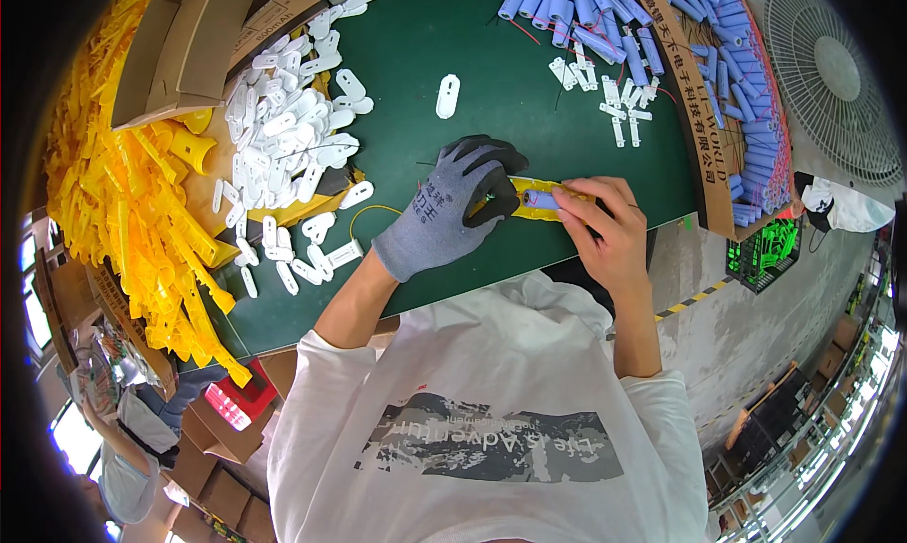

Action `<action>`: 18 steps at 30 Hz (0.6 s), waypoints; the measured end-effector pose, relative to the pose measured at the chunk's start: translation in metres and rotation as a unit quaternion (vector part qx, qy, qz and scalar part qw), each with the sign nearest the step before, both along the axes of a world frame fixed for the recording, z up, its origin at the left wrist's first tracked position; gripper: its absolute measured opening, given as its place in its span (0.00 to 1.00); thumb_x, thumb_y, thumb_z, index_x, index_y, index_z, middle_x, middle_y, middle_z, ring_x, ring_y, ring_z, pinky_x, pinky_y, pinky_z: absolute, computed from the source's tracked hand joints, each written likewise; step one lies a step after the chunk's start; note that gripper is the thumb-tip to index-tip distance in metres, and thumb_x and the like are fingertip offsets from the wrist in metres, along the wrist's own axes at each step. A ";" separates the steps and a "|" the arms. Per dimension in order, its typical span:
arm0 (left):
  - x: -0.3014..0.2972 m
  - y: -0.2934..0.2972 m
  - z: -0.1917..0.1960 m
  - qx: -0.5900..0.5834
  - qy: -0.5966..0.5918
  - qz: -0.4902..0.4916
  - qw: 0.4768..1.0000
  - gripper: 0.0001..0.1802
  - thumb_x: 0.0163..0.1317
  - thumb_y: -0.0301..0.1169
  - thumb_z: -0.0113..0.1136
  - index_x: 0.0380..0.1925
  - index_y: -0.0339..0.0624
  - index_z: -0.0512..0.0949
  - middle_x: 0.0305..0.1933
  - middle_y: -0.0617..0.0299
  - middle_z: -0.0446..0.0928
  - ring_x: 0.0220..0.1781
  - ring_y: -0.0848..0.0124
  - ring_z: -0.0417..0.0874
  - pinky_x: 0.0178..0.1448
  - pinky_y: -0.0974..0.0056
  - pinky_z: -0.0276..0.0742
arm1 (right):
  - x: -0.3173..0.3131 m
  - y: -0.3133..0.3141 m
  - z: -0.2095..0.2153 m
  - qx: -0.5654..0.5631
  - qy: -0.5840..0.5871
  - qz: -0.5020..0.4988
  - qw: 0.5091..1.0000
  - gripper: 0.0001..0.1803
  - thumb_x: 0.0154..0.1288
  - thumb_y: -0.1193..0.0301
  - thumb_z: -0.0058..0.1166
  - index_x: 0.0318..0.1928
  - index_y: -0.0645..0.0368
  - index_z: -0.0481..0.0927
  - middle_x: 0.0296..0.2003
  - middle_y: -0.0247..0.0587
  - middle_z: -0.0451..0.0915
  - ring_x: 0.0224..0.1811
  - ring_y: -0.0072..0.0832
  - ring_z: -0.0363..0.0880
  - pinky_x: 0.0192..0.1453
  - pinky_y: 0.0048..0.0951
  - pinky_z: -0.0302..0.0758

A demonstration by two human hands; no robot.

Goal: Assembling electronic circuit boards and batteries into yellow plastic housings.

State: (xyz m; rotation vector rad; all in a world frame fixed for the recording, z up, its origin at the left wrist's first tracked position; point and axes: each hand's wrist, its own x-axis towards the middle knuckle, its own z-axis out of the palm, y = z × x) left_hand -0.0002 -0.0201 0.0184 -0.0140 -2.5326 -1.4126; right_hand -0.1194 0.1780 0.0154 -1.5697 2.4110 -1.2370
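My left hand (444,211), in a grey glove with black fingers, is closed around the left end of a yellow plastic casing (537,214). A blue cylindrical battery cell (541,199) lies inside that casing. My bare right hand (614,233) grips the casing's right end, its thumb and fingertips at the end of the cell. The glove hides the casing's left part. A thin yellow wire (364,211) curves on the green table (406,61) left of the glove. Beyond my hands lies a single white oval plastic piece (447,96).
White plastic pieces (283,127) are heaped left, beside many yellow casings (142,194) and an open carton (179,52). Far right are loose blue cells (572,5), small white parts (619,109) and a carton of cells (704,118). A fan (836,66) stands beyond. Another person (128,482) is lower left.
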 end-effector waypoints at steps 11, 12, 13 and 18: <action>0.001 0.011 0.002 -0.127 0.024 0.037 0.991 0.17 0.44 0.30 0.70 0.38 0.46 0.78 0.49 0.57 0.76 0.53 0.55 0.73 0.58 0.54 0.67 | 0.004 -0.006 0.008 0.033 0.048 0.022 0.998 0.09 0.52 0.74 0.64 0.37 0.54 0.83 0.39 0.28 0.79 0.36 0.30 0.78 0.34 0.29 0.75; 0.002 0.010 0.000 -0.131 0.038 0.036 0.990 0.17 0.44 0.30 0.70 0.38 0.46 0.78 0.49 0.57 0.76 0.53 0.55 0.73 0.58 0.54 0.67 | 0.003 -0.006 0.010 0.031 0.012 0.033 0.999 0.09 0.52 0.74 0.64 0.37 0.54 0.84 0.39 0.27 0.79 0.35 0.31 0.78 0.35 0.29 0.76; 0.007 0.009 -0.002 -0.141 0.033 0.033 0.989 0.18 0.44 0.31 0.70 0.39 0.46 0.78 0.49 0.58 0.76 0.53 0.55 0.74 0.58 0.54 0.68 | 0.000 -0.005 0.009 0.038 -0.068 0.057 0.995 0.09 0.55 0.74 0.62 0.39 0.57 0.84 0.40 0.31 0.80 0.37 0.30 0.79 0.37 0.27 0.76; 0.003 0.008 -0.002 -0.176 0.076 0.002 0.982 0.16 0.48 0.33 0.69 0.39 0.48 0.78 0.46 0.61 0.75 0.51 0.58 0.74 0.61 0.52 0.68 | -0.033 -0.018 0.025 -0.022 -0.212 -0.112 0.970 0.09 0.60 0.75 0.59 0.41 0.61 0.83 0.38 0.41 0.82 0.32 0.26 0.82 0.39 0.25 0.78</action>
